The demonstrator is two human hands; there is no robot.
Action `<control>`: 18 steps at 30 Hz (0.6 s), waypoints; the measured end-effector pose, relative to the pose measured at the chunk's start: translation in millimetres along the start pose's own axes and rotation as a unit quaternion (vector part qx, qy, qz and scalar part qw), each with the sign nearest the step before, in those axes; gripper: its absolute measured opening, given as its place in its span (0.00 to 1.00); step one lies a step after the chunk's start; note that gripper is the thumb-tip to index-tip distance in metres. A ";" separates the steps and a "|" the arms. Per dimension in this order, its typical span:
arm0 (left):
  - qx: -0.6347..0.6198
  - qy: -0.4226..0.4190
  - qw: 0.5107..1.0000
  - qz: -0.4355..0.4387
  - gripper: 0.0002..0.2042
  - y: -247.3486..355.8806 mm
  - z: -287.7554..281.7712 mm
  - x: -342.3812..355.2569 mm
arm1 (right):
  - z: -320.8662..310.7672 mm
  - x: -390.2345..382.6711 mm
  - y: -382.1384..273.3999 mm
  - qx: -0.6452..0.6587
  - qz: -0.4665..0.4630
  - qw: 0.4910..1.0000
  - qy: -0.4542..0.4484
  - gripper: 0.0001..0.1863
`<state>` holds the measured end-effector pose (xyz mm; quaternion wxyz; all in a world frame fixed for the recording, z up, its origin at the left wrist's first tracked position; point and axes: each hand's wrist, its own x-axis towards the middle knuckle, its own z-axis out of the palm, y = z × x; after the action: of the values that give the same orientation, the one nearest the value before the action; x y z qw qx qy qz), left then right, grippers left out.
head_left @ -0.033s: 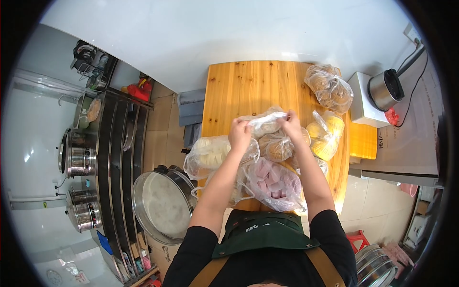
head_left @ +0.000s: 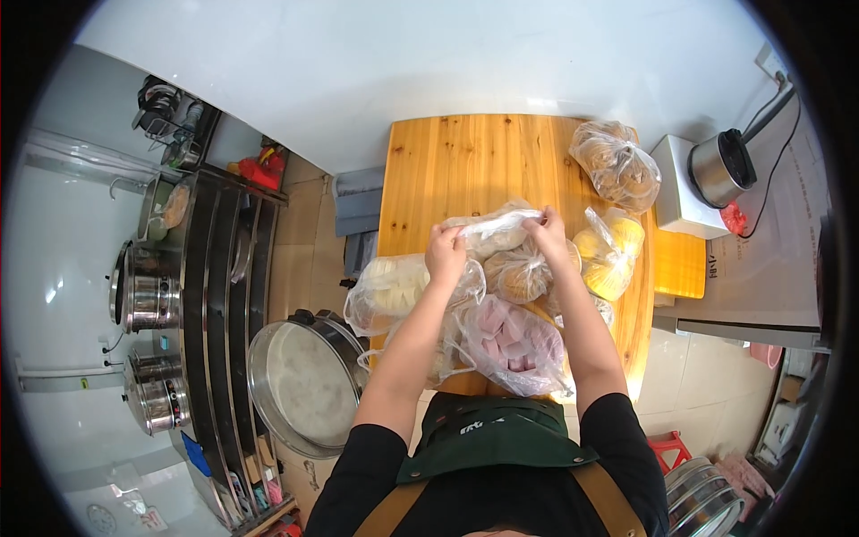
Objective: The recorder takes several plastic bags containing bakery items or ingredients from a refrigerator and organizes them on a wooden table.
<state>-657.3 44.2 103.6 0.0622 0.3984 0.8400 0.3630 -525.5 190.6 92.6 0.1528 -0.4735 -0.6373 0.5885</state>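
Over the wooden table, a clear plastic bag (head_left: 497, 234) with pale contents is stretched between my two hands. My left hand (head_left: 445, 255) pinches its near left edge, and my right hand (head_left: 546, 234) grips the opposite corner. Just below it sits a knotted bag of brownish round pieces (head_left: 519, 276). Left of my left wrist lies a bag of pale cream pieces (head_left: 394, 286). Between my forearms rests an open-looking bag of pinkish-purple pieces (head_left: 510, 336). A tied bag of yellow pieces (head_left: 610, 255) stands right of my right hand.
A bag of brown buns (head_left: 617, 170) sits at the wooden table's (head_left: 456, 161) far right, near a white box (head_left: 684, 188) bearing a steel kettle (head_left: 720, 167). Left of the table are a large round steel pan (head_left: 309, 385) and a dark shelf rack (head_left: 215, 295). A red stool (head_left: 671, 447) stands lower right.
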 end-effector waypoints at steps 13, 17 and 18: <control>-0.037 0.083 0.993 -0.076 0.09 16.3 -9.3 -2.8 | 19.5 -18.6 -13.7 -0.254 -0.078 0.943 0.199 0.14; -0.435 0.040 0.844 -0.312 0.15 13.7 -9.4 0.9 | 14.3 -10.1 -0.6 -0.254 -0.101 0.939 0.210 0.11; -0.420 0.054 0.850 -0.314 0.15 13.0 -9.1 2.9 | 12.5 -7.5 1.9 -0.248 -0.124 0.932 0.235 0.11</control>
<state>-654.7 46.6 119.3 0.2888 0.0287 0.6895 0.6636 -530.3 176.9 90.3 0.2476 -0.5385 -0.7622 0.2602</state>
